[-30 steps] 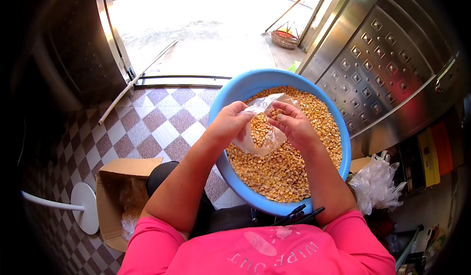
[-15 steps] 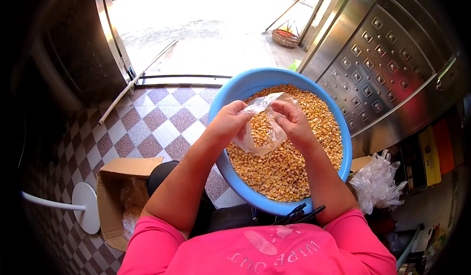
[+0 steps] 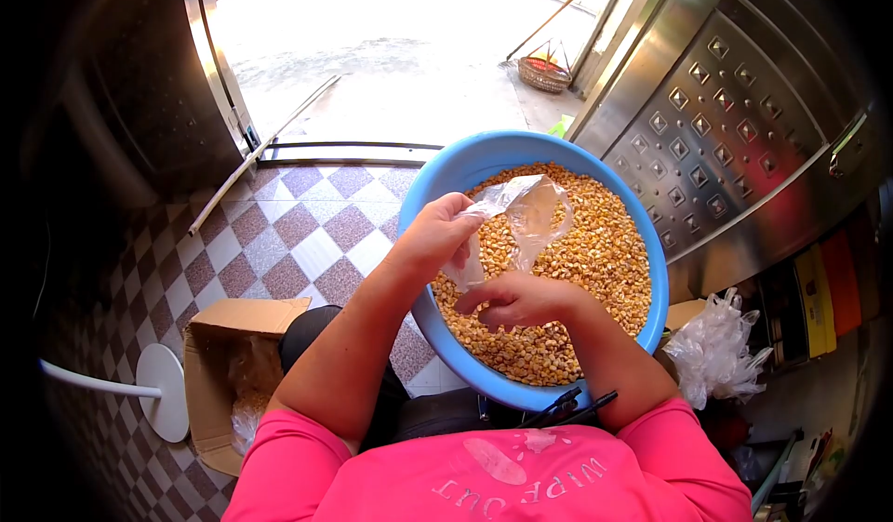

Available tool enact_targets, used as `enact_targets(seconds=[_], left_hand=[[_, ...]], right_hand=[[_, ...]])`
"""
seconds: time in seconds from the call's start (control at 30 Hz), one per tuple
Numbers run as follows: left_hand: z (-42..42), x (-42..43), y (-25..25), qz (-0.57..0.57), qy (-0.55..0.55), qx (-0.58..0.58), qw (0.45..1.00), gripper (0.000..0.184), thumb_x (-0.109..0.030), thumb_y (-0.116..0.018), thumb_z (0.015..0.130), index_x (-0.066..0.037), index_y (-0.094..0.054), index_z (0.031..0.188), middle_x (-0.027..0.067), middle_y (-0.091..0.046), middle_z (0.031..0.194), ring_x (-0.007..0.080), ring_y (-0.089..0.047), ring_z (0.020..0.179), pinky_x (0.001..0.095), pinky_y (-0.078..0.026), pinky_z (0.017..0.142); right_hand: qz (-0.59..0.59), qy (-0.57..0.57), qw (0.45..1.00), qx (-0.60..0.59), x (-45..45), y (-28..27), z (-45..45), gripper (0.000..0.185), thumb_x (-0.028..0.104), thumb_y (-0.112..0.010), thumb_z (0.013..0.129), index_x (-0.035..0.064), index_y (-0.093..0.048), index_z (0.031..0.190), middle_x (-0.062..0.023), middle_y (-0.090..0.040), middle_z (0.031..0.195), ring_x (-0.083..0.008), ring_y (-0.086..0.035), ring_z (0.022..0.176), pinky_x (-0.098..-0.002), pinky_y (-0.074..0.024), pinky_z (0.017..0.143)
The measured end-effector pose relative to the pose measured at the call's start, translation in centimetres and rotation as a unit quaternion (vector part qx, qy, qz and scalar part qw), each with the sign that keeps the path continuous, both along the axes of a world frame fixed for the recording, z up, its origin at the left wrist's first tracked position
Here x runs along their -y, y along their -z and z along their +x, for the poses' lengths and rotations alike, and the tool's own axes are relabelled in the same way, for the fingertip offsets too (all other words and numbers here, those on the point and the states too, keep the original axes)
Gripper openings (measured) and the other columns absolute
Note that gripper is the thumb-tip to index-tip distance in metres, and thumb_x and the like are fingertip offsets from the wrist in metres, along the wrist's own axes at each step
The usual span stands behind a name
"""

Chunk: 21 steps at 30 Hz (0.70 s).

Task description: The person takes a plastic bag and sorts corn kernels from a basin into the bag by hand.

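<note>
A large blue tub (image 3: pixel 656 285) in front of me is filled with yellow corn kernels (image 3: pixel 605 243). My left hand (image 3: pixel 440 234) is closed on the edge of a clear plastic bag (image 3: pixel 535 210) above the kernels, and the bag's mouth gapes to the right. Lower down, near the bag's bottom edge, my right hand (image 3: pixel 521 299) is off the bag. Its fingers point left with gaps between them, low over the corn. Whether the fingertips touch the kernels I cannot tell.
A cardboard box (image 3: pixel 209 373) with plastic bags in it stands at my left, beside a white round base (image 3: pixel 162 392). Bunched plastic bags (image 3: pixel 716 345) sit right of the tub. A metal door (image 3: pixel 707 140) borders the right, and a pole (image 3: pixel 223 187) crosses the threshold.
My right hand has let go of the bag's right edge and moved down and toward me. The left hand keeps its hold, and the bag's right side now hangs free.
</note>
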<state>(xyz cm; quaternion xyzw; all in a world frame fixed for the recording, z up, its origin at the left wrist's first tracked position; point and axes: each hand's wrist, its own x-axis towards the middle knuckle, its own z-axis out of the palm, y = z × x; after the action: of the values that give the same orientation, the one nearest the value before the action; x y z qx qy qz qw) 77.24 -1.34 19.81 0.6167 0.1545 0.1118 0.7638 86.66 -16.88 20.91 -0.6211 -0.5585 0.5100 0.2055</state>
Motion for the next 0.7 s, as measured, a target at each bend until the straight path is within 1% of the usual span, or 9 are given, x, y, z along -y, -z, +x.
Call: enact_targets(seconds=[0.07,0.13,0.17,0.27,0.4,0.47,0.5,0.6,0.7], left_hand=[[0.0,0.1,-0.1,0.004,-0.002,-0.006,1.000,0.018,-0.022,-0.058,0.089,-0.005,-0.053,0.090,-0.0015,-0.050,0.060,0.0052,-0.047,0.045,0.0194,-0.038,0.041],[0.0,0.1,-0.2,-0.002,-0.003,-0.009,1.000,0.017,-0.022,-0.058,0.089,-0.005,-0.053,0.090,-0.0017,-0.050,0.059,0.0051,-0.047,0.045,0.0194,-0.038,0.041],[0.0,0.1,-0.2,-0.002,-0.003,-0.009,1.000,0.017,-0.022,-0.058,0.089,-0.005,-0.053,0.090,-0.0017,-0.050,0.059,0.0051,-0.047,0.045,0.0194,-0.038,0.041],[0.0,-0.1,0.0,-0.006,0.002,-0.007,1.000,0.018,-0.022,-0.058,0.088,-0.005,-0.053,0.089,-0.0019,-0.049,0.059,0.0050,-0.047,0.045,0.0193,-0.038,0.041],[-0.1,0.0,-0.5,0.006,0.003,-0.009,1.000,0.018,-0.023,-0.058,0.088,-0.006,-0.054,0.088,-0.0014,-0.051,0.061,0.0051,-0.047,0.046,0.0189,-0.038,0.042],[-0.3,0.0,-0.5,0.012,0.005,-0.021,1.000,0.018,-0.023,-0.057,0.089,-0.006,-0.054,0.088,-0.0011,-0.052,0.061,0.0051,-0.048,0.047,0.0188,-0.038,0.043],[-0.3,-0.1,-0.3,0.008,0.007,-0.016,1.000,0.017,-0.023,-0.057,0.089,-0.006,-0.054,0.088,-0.0008,-0.053,0.062,0.0050,-0.049,0.047,0.0188,-0.038,0.043],[-0.2,0.1,-0.4,0.003,0.005,-0.009,1.000,0.016,-0.022,-0.057,0.088,-0.005,-0.054,0.089,-0.0006,-0.054,0.063,0.0050,-0.050,0.049,0.0188,-0.039,0.044],[-0.2,0.1,-0.3,-0.005,0.000,-0.003,1.000,0.015,-0.020,-0.057,0.088,-0.005,-0.055,0.091,-0.0003,-0.055,0.065,0.0051,-0.050,0.049,0.0189,-0.039,0.044]], right_hand=[[0.017,-0.047,0.998,0.047,-0.2,1.5,-1.3,0.042,0.010,-0.053,0.081,0.0070,-0.051,0.123,-0.0172,-0.060,0.103,-0.0242,-0.063,0.083,-0.0350,-0.0522,0.071],[0.123,-0.058,0.964,0.228,-0.4,3.5,-2.2,0.052,0.007,-0.053,0.077,0.0074,-0.046,0.128,-0.0241,-0.056,0.110,-0.0357,-0.059,0.095,-0.0415,-0.0477,0.083],[0.105,-0.045,0.971,0.210,-0.8,4.6,-2.2,0.057,0.004,-0.051,0.076,0.0086,-0.042,0.131,-0.0283,-0.051,0.113,-0.0411,-0.053,0.104,-0.0438,-0.0424,0.090],[0.035,-0.014,0.963,0.267,-1.2,2.9,-3.3,0.058,0.003,-0.052,0.074,0.0052,-0.041,0.130,-0.0267,-0.042,0.126,-0.0393,-0.045,0.115,-0.0431,-0.0399,0.093],[0.046,0.028,0.970,0.236,-1.6,5.4,-2.5,0.057,0.005,-0.052,0.074,0.0071,-0.043,0.130,-0.0263,-0.048,0.119,-0.0393,-0.050,0.109,-0.0437,-0.0410,0.091],[-0.036,-0.024,0.964,0.263,-1.6,3.7,-3.1,0.051,0.007,-0.051,0.075,0.0081,-0.047,0.126,-0.0257,-0.055,0.110,-0.0389,-0.055,0.101,-0.0439,-0.0432,0.087],[-0.010,-0.027,0.960,0.278,-1.5,3.6,-3.4,0.038,0.010,-0.052,0.076,0.0081,-0.055,0.114,-0.0236,-0.060,0.096,-0.0374,-0.060,0.090,-0.0445,-0.0457,0.080],[-0.050,-0.076,0.962,0.257,-1.4,2.2,-3.6,0.026,0.010,-0.052,0.077,0.0069,-0.059,0.102,-0.0208,-0.062,0.090,-0.0347,-0.062,0.085,-0.0436,-0.0468,0.076],[-0.082,-0.033,0.967,0.240,-1.1,2.5,-3.5,0.022,0.008,-0.053,0.076,0.0072,-0.062,0.097,-0.0180,-0.064,0.085,-0.0319,-0.063,0.081,-0.0420,-0.0473,0.072]])
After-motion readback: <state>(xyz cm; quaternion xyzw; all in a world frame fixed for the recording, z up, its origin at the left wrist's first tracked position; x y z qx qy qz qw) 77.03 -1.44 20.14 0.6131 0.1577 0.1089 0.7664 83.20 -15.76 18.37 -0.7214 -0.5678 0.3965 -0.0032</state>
